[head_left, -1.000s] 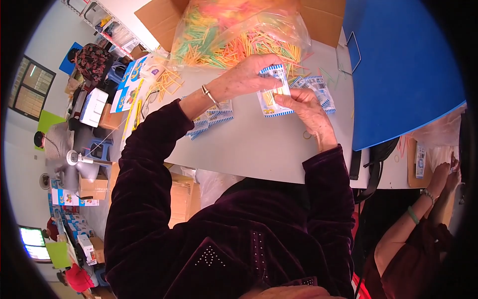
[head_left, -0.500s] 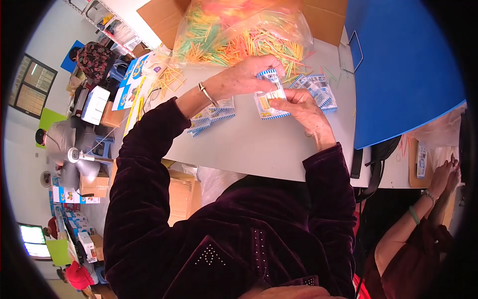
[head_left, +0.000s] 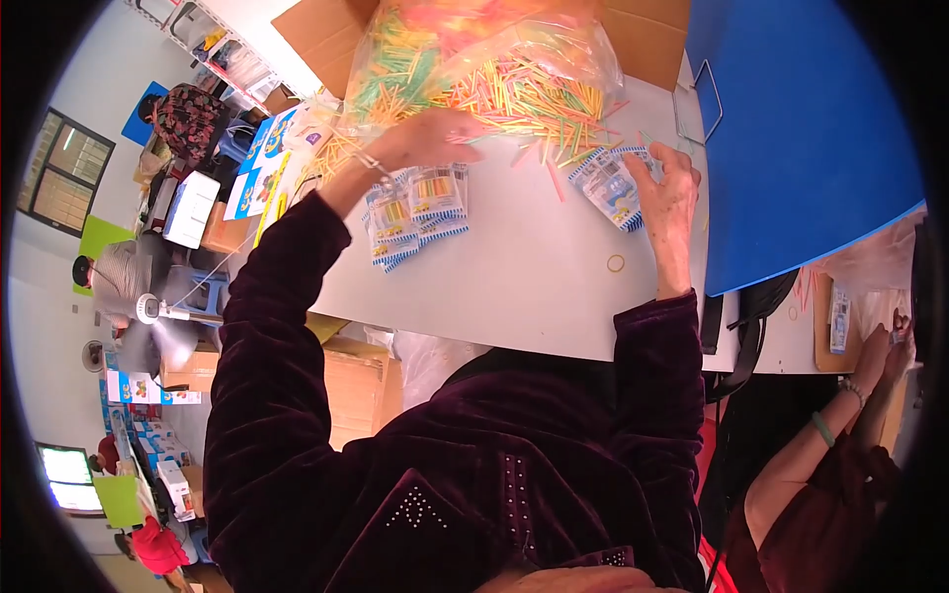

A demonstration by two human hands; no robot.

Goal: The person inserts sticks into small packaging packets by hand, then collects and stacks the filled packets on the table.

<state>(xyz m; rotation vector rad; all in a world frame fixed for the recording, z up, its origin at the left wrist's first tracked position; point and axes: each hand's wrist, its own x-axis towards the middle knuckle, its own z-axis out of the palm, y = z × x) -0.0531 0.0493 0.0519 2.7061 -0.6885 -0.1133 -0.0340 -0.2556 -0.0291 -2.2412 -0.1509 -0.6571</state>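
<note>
My left hand [head_left: 435, 138] is slightly blurred, fingers stretched out and apart with nothing in them. It hovers above the far edge of a pile of small blue-and-white plastic packets [head_left: 438, 194], and coloured sticks show through their clear windows. My right hand [head_left: 670, 203] lies at a second pile of packets [head_left: 605, 188] on the right. Its thumb and curled fingers pinch the right edge of a top packet, partly hiding that pile. Just beyond both hands, a big clear bag [head_left: 524, 89] spills thin pastel sticks [head_left: 568, 124] onto the table.
A rubber band [head_left: 616, 263] lies on the grey-white table [head_left: 494, 287]. Behind the bag stands a cardboard box [head_left: 647, 40]. A blue panel [head_left: 801, 148] borders the right side. At far right, a co-worker's arms [head_left: 820, 425] reach over another table; a small fan [head_left: 148, 307] stands left.
The packet held between both hands has left them; the left pile now shows more packets. My left hand moved left, and my right hand moved right onto the other pile.
</note>
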